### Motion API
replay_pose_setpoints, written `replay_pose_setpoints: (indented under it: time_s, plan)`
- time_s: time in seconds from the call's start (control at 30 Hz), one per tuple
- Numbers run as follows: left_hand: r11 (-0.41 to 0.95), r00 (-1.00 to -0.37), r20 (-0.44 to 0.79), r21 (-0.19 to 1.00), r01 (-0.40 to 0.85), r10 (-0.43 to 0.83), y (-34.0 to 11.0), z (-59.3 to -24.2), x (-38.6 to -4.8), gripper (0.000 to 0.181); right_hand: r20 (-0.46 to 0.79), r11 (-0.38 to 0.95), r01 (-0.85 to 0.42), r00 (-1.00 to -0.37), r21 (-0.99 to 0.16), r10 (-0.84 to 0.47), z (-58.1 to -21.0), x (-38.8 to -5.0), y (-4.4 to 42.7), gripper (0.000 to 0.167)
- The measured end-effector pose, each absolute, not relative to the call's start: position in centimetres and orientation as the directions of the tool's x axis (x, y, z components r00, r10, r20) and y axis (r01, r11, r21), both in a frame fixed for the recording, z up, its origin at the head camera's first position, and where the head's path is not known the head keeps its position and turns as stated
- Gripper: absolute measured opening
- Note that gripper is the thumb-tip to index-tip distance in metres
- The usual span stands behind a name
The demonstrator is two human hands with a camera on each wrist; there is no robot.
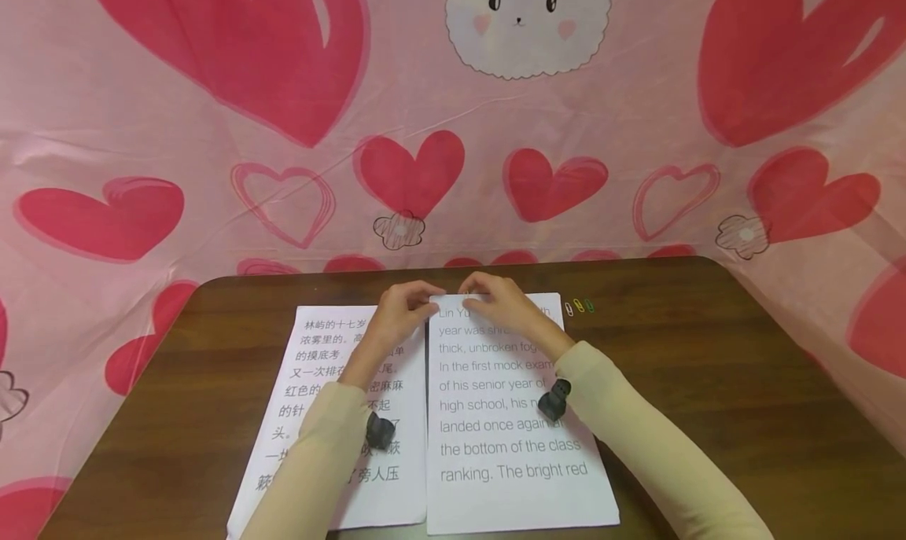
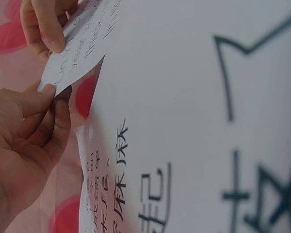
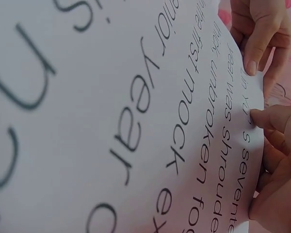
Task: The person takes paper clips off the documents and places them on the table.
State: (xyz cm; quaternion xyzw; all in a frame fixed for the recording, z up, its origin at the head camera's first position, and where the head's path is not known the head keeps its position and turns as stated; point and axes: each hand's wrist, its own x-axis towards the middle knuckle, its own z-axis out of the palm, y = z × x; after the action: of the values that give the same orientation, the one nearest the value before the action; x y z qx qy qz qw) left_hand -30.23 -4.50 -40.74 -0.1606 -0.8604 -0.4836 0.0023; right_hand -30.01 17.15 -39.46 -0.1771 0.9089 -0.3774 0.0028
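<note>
A stack of white sheets with large English print (image 1: 524, 505) lies on the table. My left hand (image 1: 399, 312) pinches its top left corner between thumb and fingers, and in the left wrist view that corner is lifted. At the top edge, just right of that corner, my right hand (image 1: 499, 296) pinches a small yellowish paper clip (image 2: 51, 53). The clip is mostly hidden by the fingers, so how far it sits over the paper cannot be made out. The right thumb (image 3: 258, 118) touches the printed face.
Sheets with Chinese print (image 1: 368, 505) lie directly to the left, partly under my left forearm. Right of the English stack's top corner lie a white paper clip (image 1: 569, 310), a yellow one (image 1: 579, 306) and a green one (image 1: 590, 306). A pink heart-patterned cloth (image 1: 481, 115) hangs behind the brown table (image 1: 708, 351).
</note>
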Motion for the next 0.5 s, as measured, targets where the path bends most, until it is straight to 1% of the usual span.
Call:
replay_pose_setpoints:
  time_s: [0.3,0.5]
  plan:
    - [0.482,-0.952,0.149,0.835,0.266,0.267,-4.57,-40.8,-30.32,0.025,0.136,0.63,-0.305,-0.943,-0.714,-0.303,-39.75,-29.91,16.96,0.019]
    - [0.477,-0.943,0.173,0.828,0.295,0.284,-4.55,-40.88,-30.28,0.024,0.123,0.635,-0.293,-0.947,-0.715,-0.298,-39.98,-29.91,16.99,0.019]
